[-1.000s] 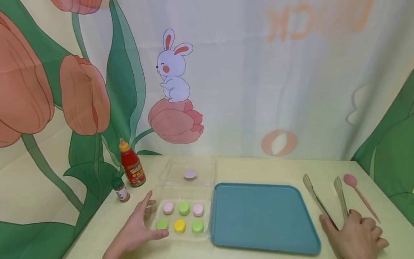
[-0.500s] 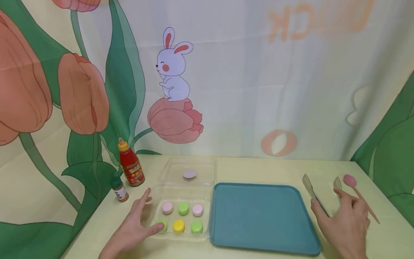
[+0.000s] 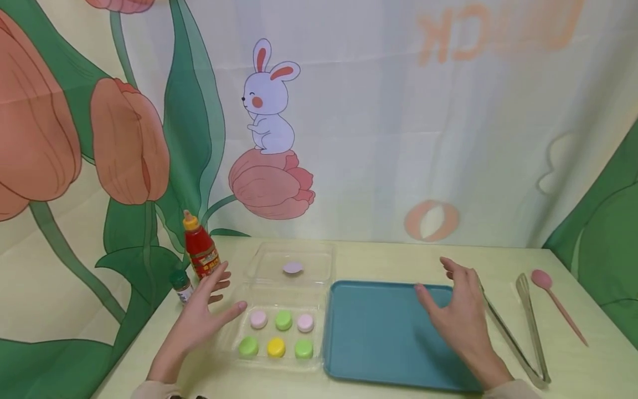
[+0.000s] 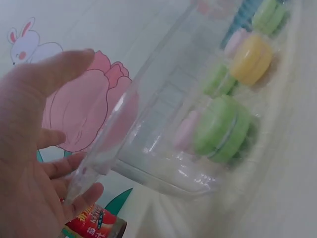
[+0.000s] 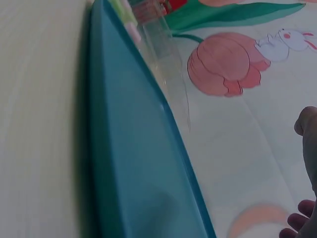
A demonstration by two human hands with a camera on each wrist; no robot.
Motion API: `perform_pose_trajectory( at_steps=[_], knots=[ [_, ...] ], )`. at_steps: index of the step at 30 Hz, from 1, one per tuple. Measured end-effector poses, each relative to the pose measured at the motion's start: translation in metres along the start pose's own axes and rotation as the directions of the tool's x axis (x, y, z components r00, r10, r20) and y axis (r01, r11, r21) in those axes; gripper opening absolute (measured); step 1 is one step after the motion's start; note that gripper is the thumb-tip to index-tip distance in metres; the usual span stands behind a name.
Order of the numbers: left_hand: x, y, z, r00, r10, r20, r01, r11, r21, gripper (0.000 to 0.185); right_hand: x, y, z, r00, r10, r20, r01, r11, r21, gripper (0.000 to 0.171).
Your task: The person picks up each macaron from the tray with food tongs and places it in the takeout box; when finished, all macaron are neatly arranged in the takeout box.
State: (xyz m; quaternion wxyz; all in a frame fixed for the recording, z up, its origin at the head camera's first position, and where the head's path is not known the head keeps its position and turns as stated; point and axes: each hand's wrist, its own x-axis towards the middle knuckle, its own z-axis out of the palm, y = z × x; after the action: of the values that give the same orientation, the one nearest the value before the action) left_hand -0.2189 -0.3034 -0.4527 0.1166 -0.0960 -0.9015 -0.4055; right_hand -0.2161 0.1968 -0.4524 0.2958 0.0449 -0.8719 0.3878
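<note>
Your left hand point(image 3: 199, 318) hovers with fingers spread at the macaron box's point(image 3: 279, 332) left edge. Your right hand point(image 3: 456, 318), fingers relaxed and holding nothing, hangs over the blue tray's point(image 3: 379, 332) right side.

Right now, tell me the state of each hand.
Left hand: open, holding nothing, beside the clear macaron box.
Right hand: open, holding nothing, above the blue tray.

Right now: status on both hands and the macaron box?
Left hand open, beside the clear box, holding nothing. Right hand open above the blue tray, empty. Six macarons in the box, lid open. Tongs lie untouched, right of the tray.
</note>
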Motion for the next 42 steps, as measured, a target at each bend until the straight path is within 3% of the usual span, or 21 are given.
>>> perform_pose_trajectory(
  at_steps=[5,9,13,16,23,27,34,38,42],
  knots=[
    [0.020,-0.005,0.002,0.998,-0.068,0.014,0.068,0.997,0.037,0.094,0.009,-0.023,0.030,0.997,-0.026,0.075,0.020,0.996,0.085,0.074],
    [0.030,-0.011,0.006,0.990,-0.136,0.037,0.137,0.991,-0.012,0.089,0.013,-0.038,0.052,0.991,-0.014,0.135,-0.004,0.992,0.129,0.077],
    [0.032,-0.018,0.010,0.967,-0.241,0.084,0.248,0.965,-0.083,0.089,0.015,-0.052,0.072,0.977,0.006,0.214,-0.048,0.980,0.195,0.083],
    [0.032,-0.023,0.012,0.953,-0.281,0.111,0.293,0.949,-0.119,0.088,0.016,-0.063,0.085,0.961,0.031,0.275,-0.100,0.965,0.241,0.083],
    [0.029,-0.032,0.013,0.942,-0.292,0.167,0.323,0.922,-0.213,0.079,0.011,-0.081,0.117,0.929,0.104,0.356,-0.196,0.953,0.233,0.071],
    [0.026,-0.033,0.011,0.940,-0.289,0.181,0.326,0.916,-0.234,0.069,0.006,-0.086,0.130,0.912,0.102,0.398,-0.217,0.942,0.256,0.068],
    [0.026,-0.037,0.010,0.934,-0.272,0.231,0.335,0.893,-0.301,0.053,-0.002,-0.083,0.138,0.874,0.072,0.481,-0.229,0.933,0.278,0.065],
    [0.025,-0.038,0.013,0.924,-0.284,0.256,0.361,0.870,-0.336,0.053,-0.006,-0.080,0.140,0.843,0.072,0.533,-0.273,0.911,0.309,0.063],
    [0.025,-0.037,0.016,0.916,-0.300,0.266,0.385,0.843,-0.376,0.052,-0.008,-0.078,0.142,0.827,0.099,0.554,-0.324,0.888,0.325,0.060]
  ],
)
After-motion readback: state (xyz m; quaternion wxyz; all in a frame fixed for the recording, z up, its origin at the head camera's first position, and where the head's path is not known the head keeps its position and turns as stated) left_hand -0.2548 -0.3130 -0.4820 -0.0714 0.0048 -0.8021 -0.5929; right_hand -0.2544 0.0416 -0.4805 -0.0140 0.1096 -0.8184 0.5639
